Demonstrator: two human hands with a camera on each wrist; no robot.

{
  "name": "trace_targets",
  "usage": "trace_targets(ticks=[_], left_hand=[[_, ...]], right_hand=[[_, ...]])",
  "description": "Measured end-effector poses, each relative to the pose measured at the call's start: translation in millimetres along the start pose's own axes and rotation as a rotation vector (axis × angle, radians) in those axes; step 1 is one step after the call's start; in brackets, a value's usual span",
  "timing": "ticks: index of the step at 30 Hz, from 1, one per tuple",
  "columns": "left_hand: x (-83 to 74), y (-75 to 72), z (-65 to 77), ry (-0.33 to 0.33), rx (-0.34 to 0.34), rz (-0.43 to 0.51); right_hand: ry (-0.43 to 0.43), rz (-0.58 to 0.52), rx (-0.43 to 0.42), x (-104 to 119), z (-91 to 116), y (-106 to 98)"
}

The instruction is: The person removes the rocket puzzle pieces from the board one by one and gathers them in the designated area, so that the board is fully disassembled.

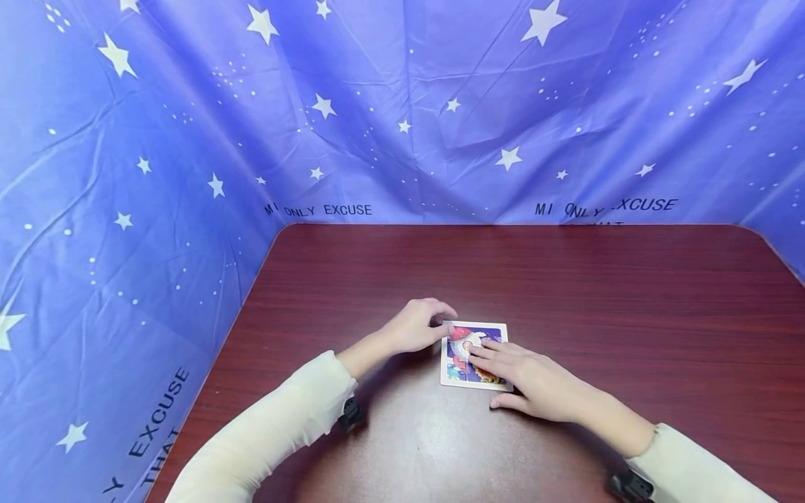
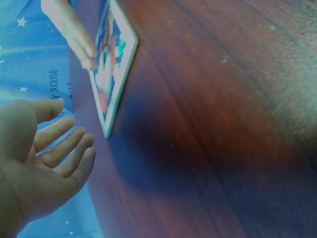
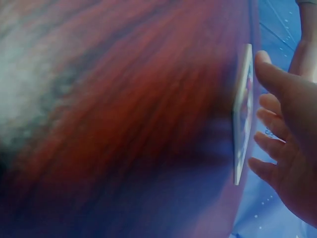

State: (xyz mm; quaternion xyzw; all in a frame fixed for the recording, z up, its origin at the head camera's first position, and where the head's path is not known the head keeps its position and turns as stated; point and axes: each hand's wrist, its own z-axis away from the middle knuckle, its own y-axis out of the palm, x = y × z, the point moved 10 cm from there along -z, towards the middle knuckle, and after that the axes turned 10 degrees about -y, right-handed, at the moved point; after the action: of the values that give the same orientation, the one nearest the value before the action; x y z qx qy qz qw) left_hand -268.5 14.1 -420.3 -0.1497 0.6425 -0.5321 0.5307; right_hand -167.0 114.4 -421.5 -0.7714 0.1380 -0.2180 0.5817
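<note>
While your left hand (image 1: 417, 327) sits near the ten o'clock corner of the picture card (image 1: 462, 365), fingers loosely bent and holding nothing, your right hand (image 1: 537, 379) comes in from four o'clock, fingers extended over the card; whether they touch it is unclear. The card lies face up on the reddish-brown table (image 1: 352, 269), at your twelve o'clock.
</note>
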Motion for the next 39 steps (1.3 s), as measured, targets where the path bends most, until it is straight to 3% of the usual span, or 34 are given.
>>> trace_targets(ticks=[7,39], left_hand=[[-0.6,12.0,-0.1,0.013,0.029,-0.038],[-5.0,17.9,-9.1,-0.006,0.049,-0.152]], right_hand=[[-0.043,0.019,-0.007,6,-1,3],[-0.071,0.024,0.013,7,-6,7]])
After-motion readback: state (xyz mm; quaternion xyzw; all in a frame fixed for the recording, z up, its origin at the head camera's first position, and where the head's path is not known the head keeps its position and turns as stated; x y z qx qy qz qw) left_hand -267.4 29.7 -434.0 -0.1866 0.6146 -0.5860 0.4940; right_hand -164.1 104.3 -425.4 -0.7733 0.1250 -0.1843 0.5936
